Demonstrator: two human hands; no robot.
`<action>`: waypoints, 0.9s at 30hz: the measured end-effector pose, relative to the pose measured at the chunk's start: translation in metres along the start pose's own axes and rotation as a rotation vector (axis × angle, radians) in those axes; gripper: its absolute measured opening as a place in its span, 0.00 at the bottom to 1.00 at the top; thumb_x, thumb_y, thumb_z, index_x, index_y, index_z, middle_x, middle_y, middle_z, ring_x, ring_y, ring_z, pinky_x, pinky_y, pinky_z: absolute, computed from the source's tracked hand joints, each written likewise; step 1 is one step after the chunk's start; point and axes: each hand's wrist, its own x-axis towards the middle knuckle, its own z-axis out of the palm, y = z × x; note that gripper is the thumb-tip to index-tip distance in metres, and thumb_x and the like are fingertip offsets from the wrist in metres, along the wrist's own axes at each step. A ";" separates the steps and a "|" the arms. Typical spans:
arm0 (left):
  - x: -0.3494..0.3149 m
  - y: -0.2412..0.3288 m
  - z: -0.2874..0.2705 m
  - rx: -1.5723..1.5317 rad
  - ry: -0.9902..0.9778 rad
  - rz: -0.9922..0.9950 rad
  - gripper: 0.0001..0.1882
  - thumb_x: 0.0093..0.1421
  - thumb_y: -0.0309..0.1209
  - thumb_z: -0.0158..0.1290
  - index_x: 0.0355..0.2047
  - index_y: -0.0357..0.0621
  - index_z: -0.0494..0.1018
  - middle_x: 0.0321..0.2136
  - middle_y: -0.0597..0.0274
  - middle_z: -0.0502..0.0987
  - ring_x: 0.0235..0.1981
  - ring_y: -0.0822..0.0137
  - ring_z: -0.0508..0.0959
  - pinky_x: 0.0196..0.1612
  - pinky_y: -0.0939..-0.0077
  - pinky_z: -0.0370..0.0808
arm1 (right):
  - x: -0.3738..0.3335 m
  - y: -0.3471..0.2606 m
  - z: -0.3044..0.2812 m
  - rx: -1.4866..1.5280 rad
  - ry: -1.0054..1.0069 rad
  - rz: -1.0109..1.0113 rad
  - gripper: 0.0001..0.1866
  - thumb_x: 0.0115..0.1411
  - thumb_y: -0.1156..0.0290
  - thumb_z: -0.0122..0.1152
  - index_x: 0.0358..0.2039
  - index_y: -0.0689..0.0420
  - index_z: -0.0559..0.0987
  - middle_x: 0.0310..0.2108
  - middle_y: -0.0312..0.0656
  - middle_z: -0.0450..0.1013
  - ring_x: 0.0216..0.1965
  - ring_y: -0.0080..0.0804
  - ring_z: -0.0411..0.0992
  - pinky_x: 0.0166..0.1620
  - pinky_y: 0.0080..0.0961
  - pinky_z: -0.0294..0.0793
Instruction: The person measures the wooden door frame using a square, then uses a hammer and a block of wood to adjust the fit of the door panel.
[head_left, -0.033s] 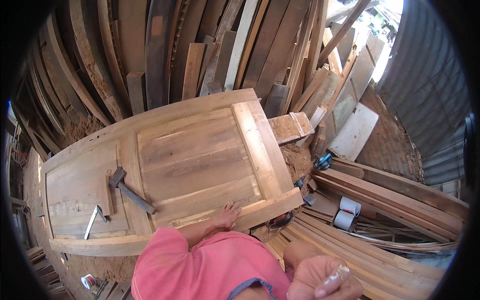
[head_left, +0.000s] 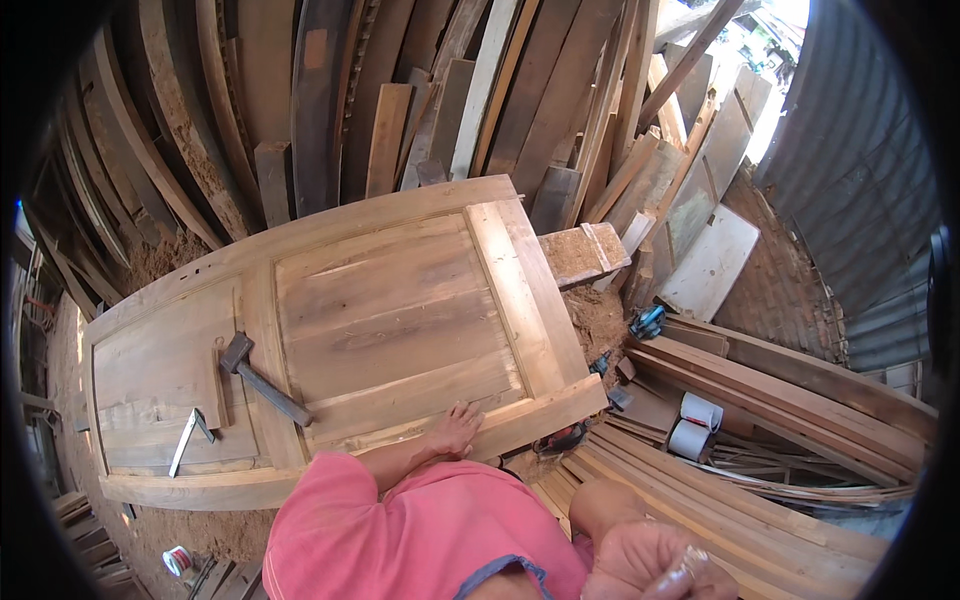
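Observation:
A panelled wooden door (head_left: 522,300) lies flat in front of me. My left hand (head_left: 455,430) rests on its near edge rail, fingers stretched out, holding nothing. At the lower right, away from the door, my right hand (head_left: 640,560) is raised with the palm up and fingers curled in. Something whitish and shiny shows at its fingertips; whether it is a held object or a smear, I cannot tell. On the door's left part lie a hammer (head_left: 268,388), a small try square (head_left: 187,440) and a narrow wooden strip (head_left: 217,385).
Many boards (head_left: 390,140) lean upright behind the door. Long planks (head_left: 760,400) are stacked at the right, near a white roll (head_left: 692,425) and a blue power tool (head_left: 647,322). A corrugated metal wall (head_left: 850,190) stands far right. Sawdust (head_left: 205,530) covers the floor.
My right hand has shifted slightly down and to the right. The left hand, door and tools stay as they were.

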 end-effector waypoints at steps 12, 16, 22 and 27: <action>0.000 -0.003 0.010 0.016 0.031 0.003 0.49 0.51 0.42 0.62 0.70 0.37 0.54 0.70 0.37 0.52 0.72 0.34 0.49 0.74 0.43 0.44 | 0.002 -0.004 0.000 -0.021 -0.006 0.003 0.25 0.63 0.61 0.64 0.55 0.65 0.75 0.42 0.46 0.76 0.39 0.30 0.74 0.46 0.30 0.75; 0.001 0.001 0.007 -0.001 0.024 -0.040 0.50 0.50 0.42 0.62 0.70 0.37 0.54 0.71 0.37 0.51 0.72 0.34 0.49 0.74 0.44 0.44 | 0.002 0.002 0.012 -0.044 0.006 0.023 0.25 0.63 0.62 0.65 0.56 0.65 0.74 0.43 0.46 0.76 0.40 0.29 0.74 0.46 0.29 0.74; 0.006 0.002 0.004 0.007 -0.024 -0.012 0.49 0.53 0.43 0.61 0.70 0.36 0.52 0.71 0.35 0.49 0.71 0.33 0.48 0.73 0.42 0.45 | 0.027 0.027 -0.015 -0.388 0.218 -0.109 0.26 0.63 0.64 0.65 0.57 0.65 0.73 0.43 0.45 0.76 0.40 0.29 0.74 0.46 0.28 0.74; 0.004 -0.011 0.018 -0.037 -0.047 -0.041 0.50 0.51 0.43 0.62 0.70 0.36 0.53 0.71 0.35 0.49 0.71 0.33 0.48 0.73 0.42 0.45 | 0.082 0.019 -0.068 -0.654 0.282 -0.335 0.26 0.63 0.65 0.65 0.57 0.65 0.73 0.44 0.45 0.76 0.40 0.28 0.74 0.46 0.27 0.74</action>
